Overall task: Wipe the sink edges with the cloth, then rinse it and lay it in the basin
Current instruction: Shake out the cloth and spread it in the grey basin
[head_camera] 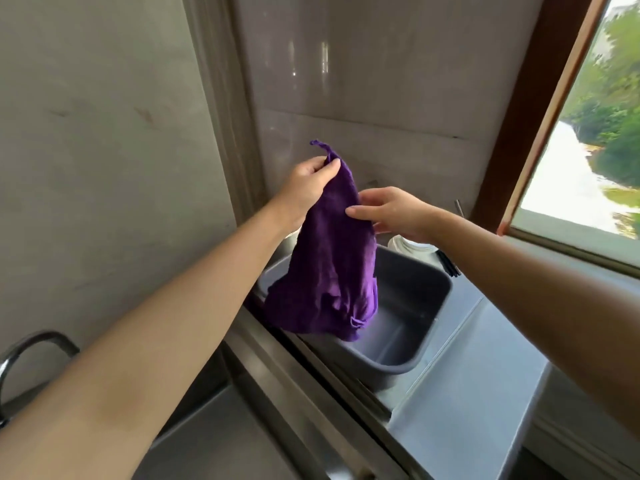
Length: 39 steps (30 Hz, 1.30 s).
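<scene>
A purple cloth (332, 265) hangs in the air above a grey plastic basin (415, 362). My left hand (308, 183) pinches the cloth's top corner and holds it up. My right hand (391, 213) is at the cloth's right edge, with its fingers touching the fabric just below the left hand. The cloth's lower end dangles over the basin's left side. The steel sink (221, 431) lies at the lower left, and my left forearm hides part of it.
A curved chrome tap (20, 351) stands at the far left. The basin sits on a steel counter (478, 375). White dishes (412, 247) and dark chopsticks (448, 263) lie behind it. An open window (588, 140) is at the right, tiled wall behind.
</scene>
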Available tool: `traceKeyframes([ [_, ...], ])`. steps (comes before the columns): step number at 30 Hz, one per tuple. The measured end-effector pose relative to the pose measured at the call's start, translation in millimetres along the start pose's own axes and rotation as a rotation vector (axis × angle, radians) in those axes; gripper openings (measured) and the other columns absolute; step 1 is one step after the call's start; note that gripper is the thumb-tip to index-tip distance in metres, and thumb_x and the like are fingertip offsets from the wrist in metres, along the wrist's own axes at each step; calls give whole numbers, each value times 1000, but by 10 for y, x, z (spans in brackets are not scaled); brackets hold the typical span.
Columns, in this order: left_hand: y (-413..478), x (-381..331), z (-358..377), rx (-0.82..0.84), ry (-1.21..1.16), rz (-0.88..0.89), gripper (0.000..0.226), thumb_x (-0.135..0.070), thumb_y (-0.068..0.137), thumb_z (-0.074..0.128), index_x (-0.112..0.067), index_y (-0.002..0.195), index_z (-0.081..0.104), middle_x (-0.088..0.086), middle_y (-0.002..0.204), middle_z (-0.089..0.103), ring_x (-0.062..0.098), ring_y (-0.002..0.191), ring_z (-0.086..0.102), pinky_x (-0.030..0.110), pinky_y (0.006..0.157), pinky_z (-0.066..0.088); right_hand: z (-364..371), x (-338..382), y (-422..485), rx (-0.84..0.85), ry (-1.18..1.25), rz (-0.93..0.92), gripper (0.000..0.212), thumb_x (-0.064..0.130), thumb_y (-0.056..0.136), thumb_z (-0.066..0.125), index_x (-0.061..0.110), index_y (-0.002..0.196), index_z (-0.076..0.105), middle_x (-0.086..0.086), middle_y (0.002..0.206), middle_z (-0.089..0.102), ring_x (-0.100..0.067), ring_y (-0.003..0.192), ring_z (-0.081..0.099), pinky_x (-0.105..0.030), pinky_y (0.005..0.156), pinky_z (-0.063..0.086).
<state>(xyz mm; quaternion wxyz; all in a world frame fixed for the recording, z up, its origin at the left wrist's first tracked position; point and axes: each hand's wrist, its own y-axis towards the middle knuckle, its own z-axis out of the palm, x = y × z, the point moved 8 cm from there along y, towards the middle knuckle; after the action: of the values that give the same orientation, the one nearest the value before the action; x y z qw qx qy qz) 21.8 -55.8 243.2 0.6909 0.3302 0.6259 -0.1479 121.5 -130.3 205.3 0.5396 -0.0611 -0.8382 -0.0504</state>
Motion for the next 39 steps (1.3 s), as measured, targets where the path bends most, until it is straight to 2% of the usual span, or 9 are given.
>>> traceKeyframes([
  [8,133,-157,-243,33,-88,47,24,-15,95,49,-12,76,62,-5,57,61,4,52,57,16,52,47,-88,-483,-189,-35,163,26,13,17,90,57,16,85,69,2,83,67,-12,83,62,-29,87,50],
  [13,172,-109,-372,-21,-21,64,24,-19,94,51,-18,77,68,-5,61,60,4,55,55,17,56,47,-44,-622,-286,7,51,96,17,9,86,62,-1,99,65,-15,99,65,-26,95,60,-44,101,45],
  [17,210,-92,-390,-31,-54,58,25,-16,96,48,-14,78,66,-9,52,60,1,48,55,15,50,46,-18,-663,-319,47,-55,133,23,3,88,58,-7,109,57,-21,106,61,-26,98,56,-42,100,42],
  [21,262,-73,-480,-84,-57,69,27,-15,97,44,-13,78,63,-8,56,59,-1,47,54,12,47,44,-191,-699,-287,-61,-166,94,10,16,94,52,17,85,55,-6,88,60,-21,84,55,-33,80,48],
  [24,377,-16,-659,-158,-23,76,28,-18,97,44,-18,78,64,-12,59,61,-2,52,54,11,52,43,-321,-833,-226,-79,-482,117,25,34,95,48,12,93,61,-13,92,63,-32,86,59,-43,82,49],
  [28,499,144,-783,-196,114,60,30,-18,98,41,-21,77,63,-14,61,63,-1,61,53,11,58,41,-564,-998,-97,-122,-534,107,32,33,96,46,5,89,62,-18,86,64,-32,82,60,-45,82,49],
  [30,539,262,-866,-227,217,39,31,-17,99,40,-22,77,61,-5,74,61,5,69,54,16,65,43,-812,-941,-23,-278,-482,62,32,31,95,49,10,73,59,-6,65,55,-21,62,51,-34,65,43],
  [33,576,498,-1084,-323,391,-13,29,-25,95,42,-20,71,56,5,80,55,19,80,50,32,73,38,-1172,-817,79,-474,-362,1,28,30,91,56,15,69,61,-3,63,53,-14,59,44,-29,59,36],
  [39,431,739,-1186,-507,471,-106,24,-28,95,42,-12,86,59,10,86,56,22,80,53,43,74,51,-1409,-695,284,-390,-133,-14,23,35,84,65,14,77,69,-5,70,59,-12,59,51,-25,53,43],
])
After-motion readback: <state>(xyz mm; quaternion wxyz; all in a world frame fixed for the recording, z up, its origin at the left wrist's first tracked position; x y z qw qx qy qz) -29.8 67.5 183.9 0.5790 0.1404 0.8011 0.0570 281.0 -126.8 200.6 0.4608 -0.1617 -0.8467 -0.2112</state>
